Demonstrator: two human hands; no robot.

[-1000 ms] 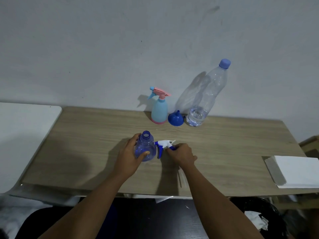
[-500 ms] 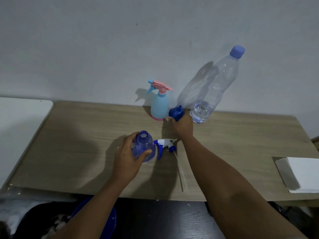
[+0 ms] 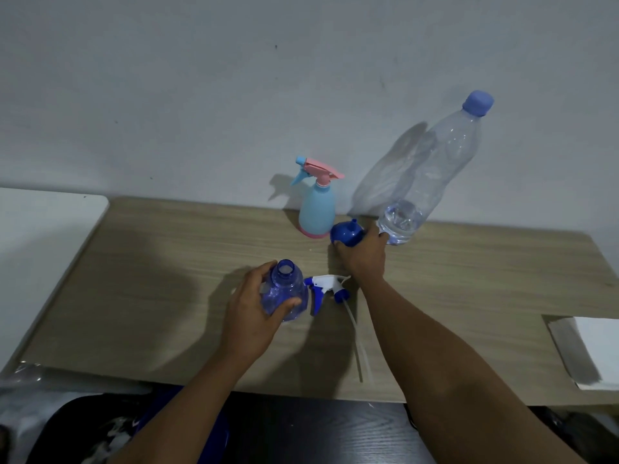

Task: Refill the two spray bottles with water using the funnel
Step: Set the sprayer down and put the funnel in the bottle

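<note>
A white surface butts against the left edge of the wooden table. The table's left half, from there in to the hands, is bare wood.

Near the table's middle, the left hand grasps the dark-blue spray bottle, thumb in front and fingers curled round its far side. The bottle stands upright with its neck uncapped. Its trigger head lies on the wood just beside it at 3 o'clock. The head's thin dip tube trails toward 5 o'clock, almost to the near edge.

At 1 o'clock from that bottle, close to the wall, stands the light-blue spray bottle with its pink trigger on. Just beside it at 4 o'clock is the blue funnel, spout up. The right hand grasps it, fingers curled over its bowl. Whether the funnel is off the wood cannot be told.

The water bottle, capped, stands at 3 o'clock from the funnel, its base against the right hand's fingers. Bare wood runs right to a white paper stack at the right edge.
</note>
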